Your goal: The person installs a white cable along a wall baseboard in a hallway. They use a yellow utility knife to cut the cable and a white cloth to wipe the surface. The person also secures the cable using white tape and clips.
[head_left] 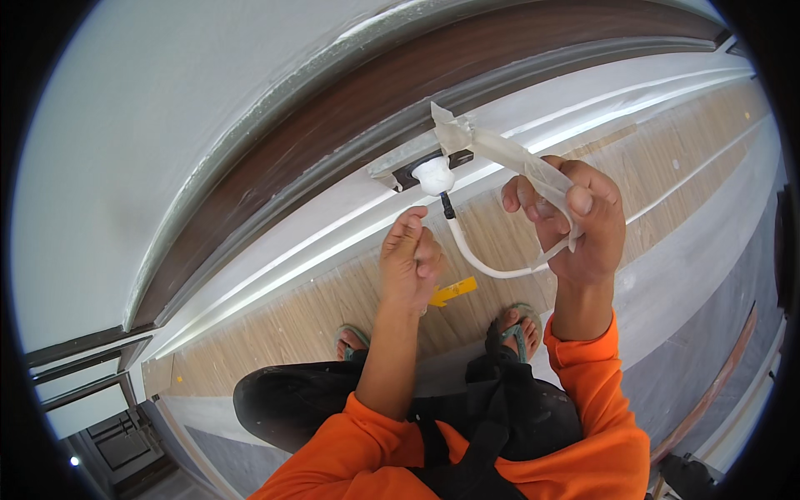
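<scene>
My right hand [587,217] pinches a long strip of masking tape [527,165] between thumb and fingers. The strip runs from a dark rectangular wall fitting [408,177] to that hand, and its loose end hangs by the palm. Tape also lies along the fitting's upper edge. A white rounded lump [434,176] sits against the fitting; a black connector [447,205] comes out below it into a white cable [479,265] that curves behind my right hand. My left hand [411,262] is closed, fingers curled, just below the connector; whatever it may hold is hidden.
The fitting is on a pale wall below a dark brown panel [367,104] with grey edging. A yellow flat piece [454,290] is partly behind my left hand, above the wood-look floor [267,333]. My sandalled feet [518,332] are close by. Grey sheeting [708,333] covers the right side.
</scene>
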Available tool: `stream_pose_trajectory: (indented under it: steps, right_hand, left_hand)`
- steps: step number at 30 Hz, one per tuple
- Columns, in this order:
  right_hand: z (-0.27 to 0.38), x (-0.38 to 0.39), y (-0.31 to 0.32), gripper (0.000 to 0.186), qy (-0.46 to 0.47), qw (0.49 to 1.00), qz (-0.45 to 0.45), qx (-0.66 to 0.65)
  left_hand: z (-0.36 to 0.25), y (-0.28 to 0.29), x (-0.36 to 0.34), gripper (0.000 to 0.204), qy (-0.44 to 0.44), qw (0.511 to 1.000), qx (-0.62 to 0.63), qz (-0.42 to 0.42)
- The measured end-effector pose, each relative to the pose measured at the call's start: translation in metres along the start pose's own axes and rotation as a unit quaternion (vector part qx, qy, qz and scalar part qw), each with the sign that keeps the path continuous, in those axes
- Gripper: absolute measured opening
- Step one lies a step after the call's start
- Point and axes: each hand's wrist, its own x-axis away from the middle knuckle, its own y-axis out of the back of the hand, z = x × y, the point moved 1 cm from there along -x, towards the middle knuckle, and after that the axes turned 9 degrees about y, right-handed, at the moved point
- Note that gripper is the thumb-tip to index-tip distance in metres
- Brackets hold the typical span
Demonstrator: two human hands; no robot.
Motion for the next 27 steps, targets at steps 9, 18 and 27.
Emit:
stream_pose_trajectory:
  steps: [9,18,27]
  right_hand:
    - [0.017,0.006,-0.033,0.025,0.047,0.997,0.042,0.047]
    - [0.017,0.021,-0.072,0.019,0.204,0.886,0.36,0.211]
    - [-0.006,0.058,-0.076,0.021,0.184,0.852,0.4,0.282]
  left_hand:
    - [-0.032,-0.033,0.039,0.076,-0.071,0.976,-0.086,0.189]
    - [-0.044,-0.093,0.048,0.08,0.051,0.987,-0.064,0.138]
    - [-0.057,-0.064,0.038,0.044,0.019,0.961,0.077,0.266]
